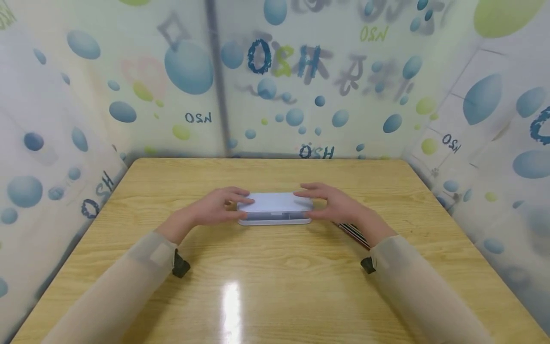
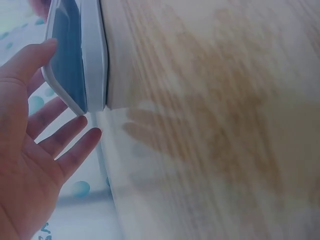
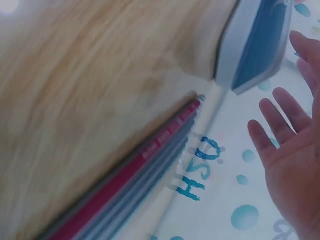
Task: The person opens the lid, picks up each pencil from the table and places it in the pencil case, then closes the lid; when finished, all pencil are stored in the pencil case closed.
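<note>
A white pencil case (image 1: 279, 202) lies across the middle of the table, a grey-blue band showing between its lid and its base. At its left end my left hand (image 1: 216, 206) holds the lid's edge, thumb at the front and fingertips over the top; the other fingers spread behind it in the left wrist view. At the opposite end my right hand (image 1: 337, 203) has its thumb at the front edge and its index finger above the lid. Several pencils (image 3: 155, 155), one of them dark red, lie side by side near the right hand, partly hidden by that forearm in the head view.
The wooden table (image 1: 292, 286) carries a bright light reflection near the front. Patterned curtains (image 1: 266, 124) with blue and green drops stand behind it and along both sides. Each sleeve ends in a dark strap (image 1: 180, 265) at the wrist.
</note>
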Demonstrator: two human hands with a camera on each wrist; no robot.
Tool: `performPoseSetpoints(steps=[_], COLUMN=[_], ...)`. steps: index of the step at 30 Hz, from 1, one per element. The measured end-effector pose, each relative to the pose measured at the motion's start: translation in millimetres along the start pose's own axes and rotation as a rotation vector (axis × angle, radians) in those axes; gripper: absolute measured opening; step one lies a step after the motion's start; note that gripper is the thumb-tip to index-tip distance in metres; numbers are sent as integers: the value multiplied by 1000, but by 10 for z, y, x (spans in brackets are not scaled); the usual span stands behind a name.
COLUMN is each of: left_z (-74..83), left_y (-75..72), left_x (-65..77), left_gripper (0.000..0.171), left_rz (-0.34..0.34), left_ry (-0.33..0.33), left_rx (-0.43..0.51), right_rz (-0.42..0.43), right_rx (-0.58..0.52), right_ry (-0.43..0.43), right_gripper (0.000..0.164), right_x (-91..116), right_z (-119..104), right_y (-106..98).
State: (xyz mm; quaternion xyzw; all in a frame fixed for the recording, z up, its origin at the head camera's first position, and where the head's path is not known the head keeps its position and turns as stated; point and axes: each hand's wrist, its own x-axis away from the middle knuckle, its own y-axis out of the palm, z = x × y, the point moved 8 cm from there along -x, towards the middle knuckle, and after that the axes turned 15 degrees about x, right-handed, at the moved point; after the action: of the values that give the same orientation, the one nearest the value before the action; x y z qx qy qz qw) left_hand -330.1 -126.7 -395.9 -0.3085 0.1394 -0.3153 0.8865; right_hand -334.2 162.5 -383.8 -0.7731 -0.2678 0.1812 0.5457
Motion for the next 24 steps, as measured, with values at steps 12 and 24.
performPoseSetpoints(steps=[12,24], left_z=[30,34], left_y=[-168,-317], left_x=[-34,-76], left_gripper=[32,32], left_rz=[127,217], left_ry=[15,-6], left_rx=[31,76], right_rz=[165,-18], right_rx=[-56,-47], right_ry=[-24,23], right_gripper=[33,34], right_x=[308,213], right_z=[-35,30], right_y=[-215,78])
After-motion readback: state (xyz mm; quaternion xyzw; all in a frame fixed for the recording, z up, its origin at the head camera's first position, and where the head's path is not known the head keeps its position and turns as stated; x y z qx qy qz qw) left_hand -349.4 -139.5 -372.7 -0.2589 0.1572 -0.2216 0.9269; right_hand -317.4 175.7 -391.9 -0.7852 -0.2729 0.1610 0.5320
